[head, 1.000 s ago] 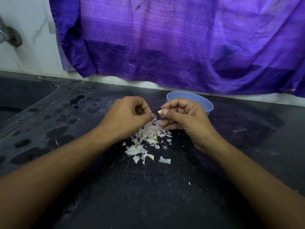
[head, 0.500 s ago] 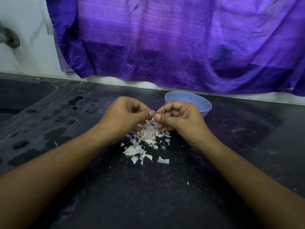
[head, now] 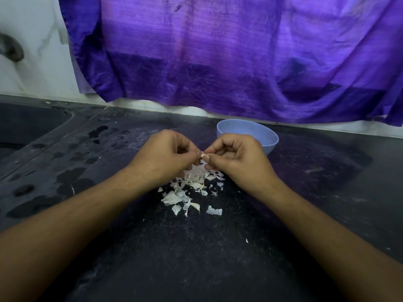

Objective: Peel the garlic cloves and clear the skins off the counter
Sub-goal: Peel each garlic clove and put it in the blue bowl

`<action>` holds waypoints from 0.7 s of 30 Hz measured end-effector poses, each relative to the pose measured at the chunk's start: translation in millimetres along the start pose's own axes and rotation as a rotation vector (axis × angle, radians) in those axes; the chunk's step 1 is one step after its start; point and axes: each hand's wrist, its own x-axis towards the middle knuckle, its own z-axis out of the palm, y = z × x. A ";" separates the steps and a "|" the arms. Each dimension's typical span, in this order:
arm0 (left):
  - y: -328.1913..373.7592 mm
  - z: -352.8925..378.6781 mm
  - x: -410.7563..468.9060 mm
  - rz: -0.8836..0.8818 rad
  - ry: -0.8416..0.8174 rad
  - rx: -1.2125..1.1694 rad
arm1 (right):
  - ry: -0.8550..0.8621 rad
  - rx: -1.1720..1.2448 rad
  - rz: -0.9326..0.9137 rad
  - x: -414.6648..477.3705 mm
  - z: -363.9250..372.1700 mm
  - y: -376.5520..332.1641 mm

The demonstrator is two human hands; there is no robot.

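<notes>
My left hand (head: pixel 162 156) and my right hand (head: pixel 236 159) meet fingertip to fingertip above the dark counter (head: pixel 196 258). Between their thumbs and forefingers they pinch a small garlic clove (head: pixel 202 154), of which only a pale sliver shows. Directly under the hands lies a loose heap of white garlic skins (head: pixel 192 188), spreading toward me. A light blue bowl (head: pixel 257 131) stands just behind my right hand; its inside is hidden from this angle.
A purple cloth (head: pixel 239 62) hangs down the white wall to the counter's back edge. A sink basin (head: pixel 26 127) and a metal tap (head: pixel 11 49) are at the far left. Wet patches (head: pixel 72 177) mark the counter's left part.
My hands have closed together: the gap between their fingertips is gone and both now pinch the clove. The clove shows less than a second ago.
</notes>
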 end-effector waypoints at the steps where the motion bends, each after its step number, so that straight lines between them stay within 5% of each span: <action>1: 1.5 0.1 -0.8 0.008 0.011 0.022 | -0.001 -0.012 -0.005 -0.2 0.1 0.1; 9: 9.0 3.4 -5.5 0.020 0.099 0.171 | -0.025 0.014 0.004 -0.8 3.0 0.6; 21: 4.4 2.6 -2.6 -0.046 0.038 -0.007 | -0.067 0.053 0.031 0.9 0.6 -1.3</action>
